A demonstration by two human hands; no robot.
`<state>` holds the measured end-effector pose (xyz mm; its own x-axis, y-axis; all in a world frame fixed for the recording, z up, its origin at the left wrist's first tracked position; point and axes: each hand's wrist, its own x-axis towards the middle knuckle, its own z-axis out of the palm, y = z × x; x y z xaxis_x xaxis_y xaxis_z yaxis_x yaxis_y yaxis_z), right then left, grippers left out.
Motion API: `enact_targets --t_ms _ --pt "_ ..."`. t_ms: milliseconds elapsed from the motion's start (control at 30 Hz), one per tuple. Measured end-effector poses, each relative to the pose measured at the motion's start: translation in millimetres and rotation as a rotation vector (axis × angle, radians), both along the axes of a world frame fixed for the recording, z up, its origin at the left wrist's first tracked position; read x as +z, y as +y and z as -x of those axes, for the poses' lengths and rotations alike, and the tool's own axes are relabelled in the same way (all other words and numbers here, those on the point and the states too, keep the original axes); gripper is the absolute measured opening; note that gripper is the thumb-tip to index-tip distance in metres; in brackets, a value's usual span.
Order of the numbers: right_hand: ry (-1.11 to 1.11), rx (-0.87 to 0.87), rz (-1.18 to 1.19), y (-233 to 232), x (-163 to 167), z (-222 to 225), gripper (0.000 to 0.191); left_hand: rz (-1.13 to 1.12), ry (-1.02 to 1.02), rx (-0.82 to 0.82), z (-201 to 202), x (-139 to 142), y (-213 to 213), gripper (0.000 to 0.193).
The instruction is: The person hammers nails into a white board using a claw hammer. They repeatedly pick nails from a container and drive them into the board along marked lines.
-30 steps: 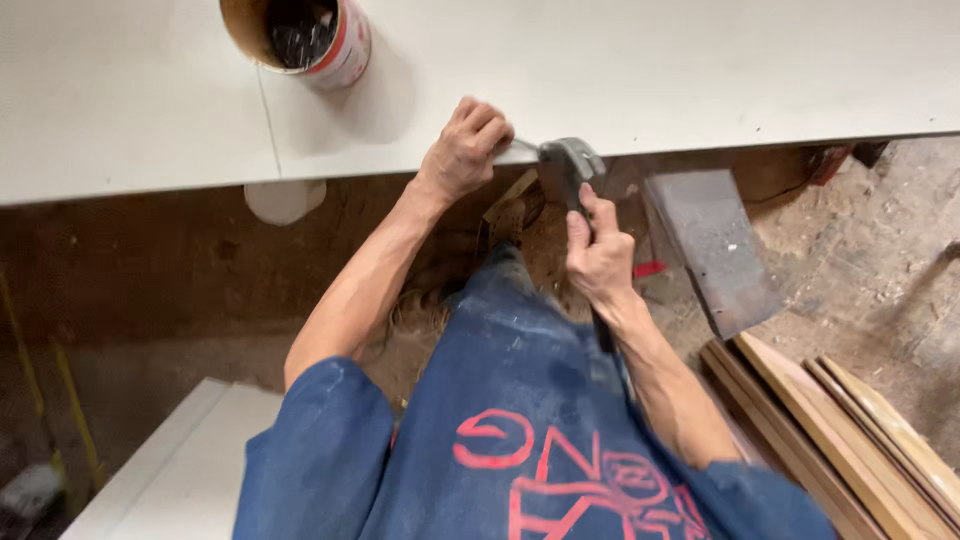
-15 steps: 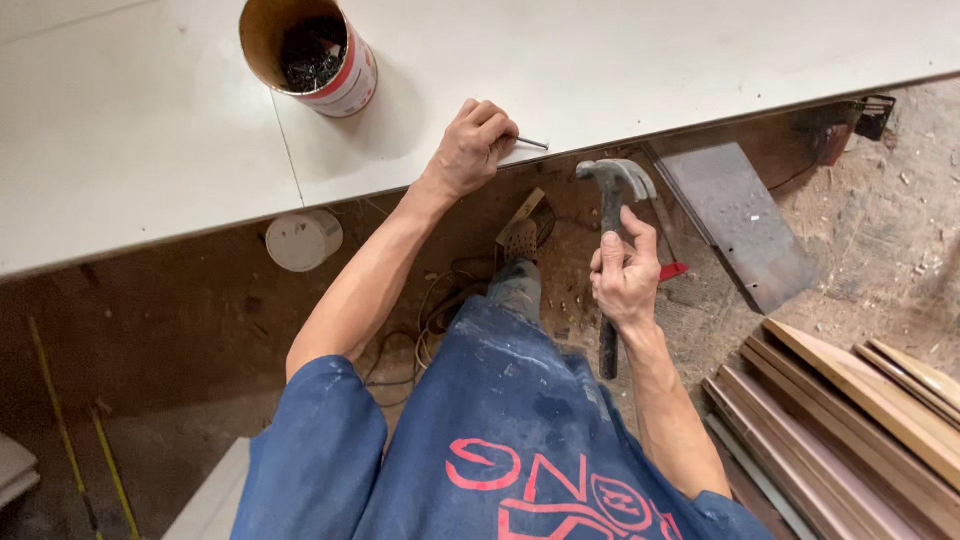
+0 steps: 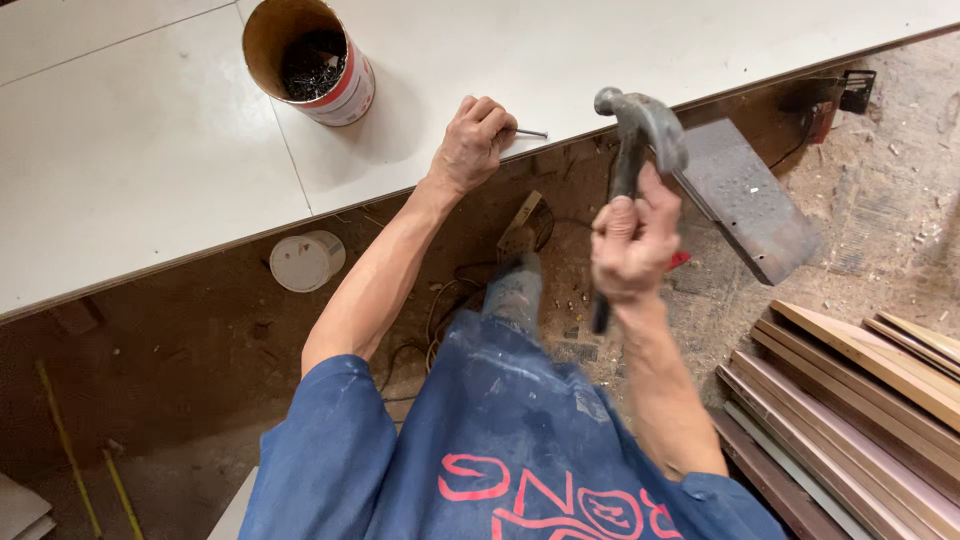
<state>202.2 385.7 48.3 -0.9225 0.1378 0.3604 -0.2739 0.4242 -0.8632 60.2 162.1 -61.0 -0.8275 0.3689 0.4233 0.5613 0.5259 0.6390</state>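
My left hand (image 3: 470, 145) rests on the white board (image 3: 150, 150) near its front edge and pinches a thin nail (image 3: 530, 132) that lies pointing right. A grey claw hammer (image 3: 640, 130) is gripped by its handle in my right hand (image 3: 630, 245), raised in the air to the right of the nail, head up and level with the board's edge. Behind my left hand stands an open round can (image 3: 310, 60) full of dark nails.
A small white lidded tub (image 3: 305, 260) sits on the dirt floor under the board. A grey metal plate (image 3: 745, 200) lies to the right. Stacked wooden strips (image 3: 860, 400) fill the lower right. My blue-clad knee is below.
My right hand has lifted the hammer higher and away from the board edge. The left hand stays on the nail. The view has shifted, showing more of the board.
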Motion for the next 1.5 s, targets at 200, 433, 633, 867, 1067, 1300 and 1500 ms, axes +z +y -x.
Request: enact_targets --t_ms 200,433,633,867,1067,1300,1500 --pt "-0.472 -0.086 -0.257 -17.3 -5.3 15.9 0.034 -0.028 0.017 0.019 1.2 5.8 0.7 0.008" --pt "-0.392 -0.032 0.077 -0.6 -14.5 -22.0 0.032 -0.125 -0.003 0.032 4.5 5.3 1.3 0.005" --pt "-0.482 -0.020 0.153 -17.8 -46.1 -86.6 0.038 -0.212 -0.068 0.061 -2.1 10.9 -18.2 0.004" --pt "-0.524 -0.093 0.087 -36.8 -61.5 -116.2 0.039 -0.095 -0.011 0.017 -47.6 15.3 -112.6 0.008" --pt "-0.517 -0.115 0.089 -77.3 -54.6 -105.2 0.039 -0.084 -0.054 -0.003 -48.3 17.2 -132.3 0.010" --pt "-0.438 -0.108 0.108 -114.5 -38.8 -82.4 0.039 -0.092 -0.020 0.013 -56.1 18.7 -134.8 0.012" --pt "-0.314 -0.025 0.105 -129.3 -25.5 -66.0 0.038 -0.065 -0.011 -0.005 -56.6 17.9 -134.6 0.010"
